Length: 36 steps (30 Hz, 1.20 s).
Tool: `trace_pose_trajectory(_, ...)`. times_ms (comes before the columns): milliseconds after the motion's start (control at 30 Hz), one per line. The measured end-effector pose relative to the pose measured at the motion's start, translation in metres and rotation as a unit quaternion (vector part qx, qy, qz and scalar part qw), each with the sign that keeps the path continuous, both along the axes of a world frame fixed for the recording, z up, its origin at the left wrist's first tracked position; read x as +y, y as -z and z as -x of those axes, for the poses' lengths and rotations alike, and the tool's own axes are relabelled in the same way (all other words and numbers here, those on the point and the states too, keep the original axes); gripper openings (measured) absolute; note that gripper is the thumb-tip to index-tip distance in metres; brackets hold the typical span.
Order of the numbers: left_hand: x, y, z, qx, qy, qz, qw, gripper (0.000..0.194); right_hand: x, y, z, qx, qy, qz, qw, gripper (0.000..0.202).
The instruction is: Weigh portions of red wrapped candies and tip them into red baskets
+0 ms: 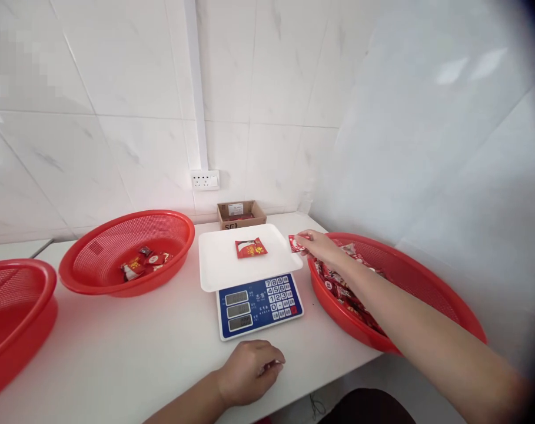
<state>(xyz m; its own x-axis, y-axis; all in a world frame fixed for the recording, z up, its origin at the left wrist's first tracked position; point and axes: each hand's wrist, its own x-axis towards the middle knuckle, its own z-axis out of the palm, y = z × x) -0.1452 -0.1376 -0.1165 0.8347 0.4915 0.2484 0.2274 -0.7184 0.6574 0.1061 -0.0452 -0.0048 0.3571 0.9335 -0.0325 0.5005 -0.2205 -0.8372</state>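
Observation:
My right hand (pixel 318 244) pinches a small red snack packet (pixel 296 243) by its edge, just off the right side of the white weighing tray (pixel 218 265). One red packet with a white patch and yellow print (pixel 251 248) lies flat on that tray. Below the tray, the blue panel of the digital scale (pixel 261 306) has dim number displays and a keypad. My left hand (pixel 253 371) rests on the table in front of the scale, fingers curled in, with nothing visible in them. Under my right forearm is a red plastic basket (pixel 444 300) holding many small wrapped packets (pixel 338 285).
On the left, a red basket (pixel 126 288) contains several packets (pixel 146 260). Another red basket (pixel 20 335) is cut off by the left edge. A small cardboard box (pixel 241 215) stands behind the scale, beneath a wall socket (pixel 205 180). The table's front edge runs near my left hand.

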Motion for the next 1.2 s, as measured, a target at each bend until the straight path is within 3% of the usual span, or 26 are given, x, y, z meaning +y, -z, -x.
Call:
trace_pose_trajectory(100,-0.001,0.002,0.0,0.003,0.01,-0.004,1.0,0.018,-0.014,-0.001,-0.04,-0.027,0.035,0.007,0.999,0.027)
trace_pose_trajectory(167,-0.001,0.005,0.0,-0.001,0.015,0.005,1.0,0.019,-0.026,-0.002,-0.072,-0.103,0.062,0.022,0.993,0.029)
trace_pose_trajectory(267,0.0,0.008,-0.001,-0.005,0.012,0.024,1.0,0.021,-0.047,0.001,-0.117,-0.285,0.094,0.062,0.952,0.029)
trace_pose_trajectory(367,0.001,0.008,-0.002,0.007,0.007,0.036,0.999,0.022,-0.068,0.011,-0.142,-0.391,0.065,0.145,0.907,0.028)
trace_pose_trajectory(433,0.001,0.006,-0.002,0.017,0.006,0.039,0.999,0.022,-0.08,0.019,-0.142,-0.434,0.038,0.175,0.883,0.033)
trace_pose_trajectory(500,0.001,0.005,-0.003,0.022,0.005,0.039,0.999,0.021,-0.087,0.026,-0.13,-0.472,0.017,0.157,0.867,0.039)
trace_pose_trajectory(600,0.002,0.003,-0.004,0.022,0.004,0.041,0.999,0.021,-0.091,0.032,-0.105,-0.433,-0.067,0.118,0.891,0.037)
trace_pose_trajectory(667,0.002,0.003,-0.004,0.023,0.001,0.043,0.999,0.021,-0.091,0.036,-0.093,-0.354,-0.15,0.149,0.911,0.045)
trace_pose_trajectory(733,0.002,0.003,-0.004,0.025,0.0,0.041,0.999,0.02,-0.09,0.042,-0.086,-0.303,-0.194,0.21,0.909,0.064)
trace_pose_trajectory(800,0.001,0.004,-0.004,0.027,0.001,0.037,0.999,0.019,-0.091,0.049,-0.084,-0.302,-0.191,0.247,0.901,0.078)
trace_pose_trajectory(867,0.001,0.005,-0.003,0.03,0.002,0.035,0.999,0.019,-0.091,0.055,-0.084,-0.327,-0.17,0.241,0.898,0.077)
trace_pose_trajectory(1033,0.001,0.006,-0.004,0.033,0.001,0.034,0.999,0.019,-0.091,0.06,-0.089,-0.391,-0.131,0.198,0.889,0.047)
trace_pose_trajectory(1200,0.002,0.006,-0.004,0.028,0.004,0.037,0.999,0.02,-0.09,0.048,-0.111,-0.422,-0.066,0.17,0.888,0.032)
